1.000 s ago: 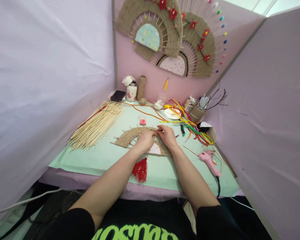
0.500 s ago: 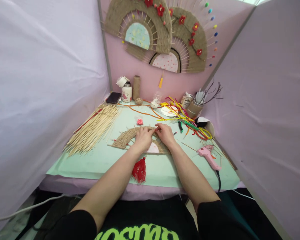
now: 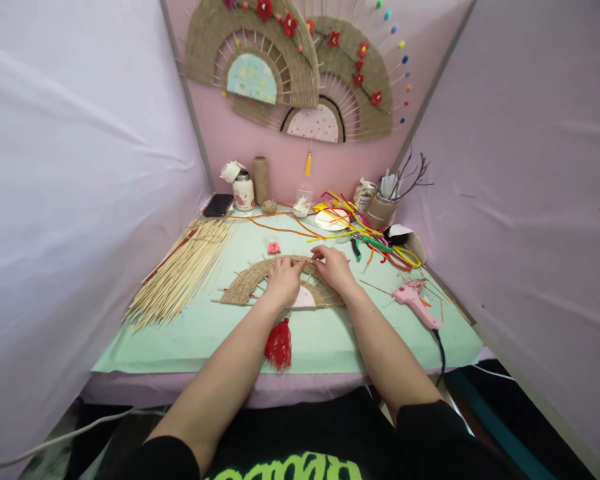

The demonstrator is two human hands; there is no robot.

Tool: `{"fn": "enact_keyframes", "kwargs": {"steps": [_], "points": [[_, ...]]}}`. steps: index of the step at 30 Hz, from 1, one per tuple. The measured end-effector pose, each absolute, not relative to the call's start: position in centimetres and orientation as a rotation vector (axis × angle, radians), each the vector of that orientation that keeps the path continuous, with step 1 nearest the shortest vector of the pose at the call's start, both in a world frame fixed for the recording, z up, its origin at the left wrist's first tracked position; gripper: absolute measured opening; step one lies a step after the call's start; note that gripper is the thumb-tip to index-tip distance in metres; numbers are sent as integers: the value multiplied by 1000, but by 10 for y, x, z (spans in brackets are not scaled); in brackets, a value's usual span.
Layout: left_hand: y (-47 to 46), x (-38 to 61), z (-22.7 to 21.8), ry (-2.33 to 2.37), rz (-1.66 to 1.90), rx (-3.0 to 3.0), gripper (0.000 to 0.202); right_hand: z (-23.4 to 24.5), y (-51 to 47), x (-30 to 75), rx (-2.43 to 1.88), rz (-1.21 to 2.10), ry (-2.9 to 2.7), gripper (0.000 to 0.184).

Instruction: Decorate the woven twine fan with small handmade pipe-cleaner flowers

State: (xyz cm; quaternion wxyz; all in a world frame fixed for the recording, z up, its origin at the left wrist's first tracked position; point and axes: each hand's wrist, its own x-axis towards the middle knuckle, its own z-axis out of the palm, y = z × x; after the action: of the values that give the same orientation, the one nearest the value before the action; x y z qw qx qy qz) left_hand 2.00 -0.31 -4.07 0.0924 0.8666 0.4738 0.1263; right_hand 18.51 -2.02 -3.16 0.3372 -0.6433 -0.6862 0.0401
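A half-round fan (image 3: 241, 285) of brown twine woven over thin sticks lies flat on the table before me, with a pale half-disc (image 3: 305, 298) at its centre. My left hand (image 3: 284, 280) rests on its upper middle, thumb and fingers closed at the woven rim. Beside it, my right hand (image 3: 334, 269) has its fingertips pinched at the same rim, almost meeting the left ones; what they pinch is too small to make out. Below the fan lies a red tassel (image 3: 279, 345). Just beyond it sits a small clear packet with pink bits (image 3: 273, 247).
Thin wooden sticks (image 3: 183, 273) are heaped at left. A pink glue gun (image 3: 414, 301) with a black cord lies at right. Behind are coloured pipe cleaners (image 3: 405, 257), green-handled pliers (image 3: 377, 243), a phone (image 3: 218, 205), a jar (image 3: 243, 191) and a twine spool (image 3: 261, 181). Finished fans (image 3: 300, 73) hang behind.
My view has shifted slightly, so the background sits further left. Both hands stay at the fan's upper rim, with only a slight shift of the fingers.
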Motion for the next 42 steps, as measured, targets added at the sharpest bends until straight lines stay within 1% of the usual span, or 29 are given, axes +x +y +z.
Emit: {"fn": "enact_keyframes", "kwargs": {"steps": [6, 22, 28, 32, 42], "points": [[-2, 21, -41, 1436, 341, 2590, 49, -32, -19, 183, -1627, 119, -1807, 32], [1, 25, -43, 1476, 334, 2559, 48, -36, -17, 186, -1661, 160, -1799, 35], [1, 24, -43, 1485, 365, 2541, 47, -30, -25, 182, -1675, 87, -1946, 42], [1, 23, -42, 1493, 366, 2536, 44, -24, -32, 177, -1737, 9, -2059, 40], [1, 23, -43, 1482, 380, 2536, 40, -22, -34, 172, -1810, -10, -2205, 46]]}}
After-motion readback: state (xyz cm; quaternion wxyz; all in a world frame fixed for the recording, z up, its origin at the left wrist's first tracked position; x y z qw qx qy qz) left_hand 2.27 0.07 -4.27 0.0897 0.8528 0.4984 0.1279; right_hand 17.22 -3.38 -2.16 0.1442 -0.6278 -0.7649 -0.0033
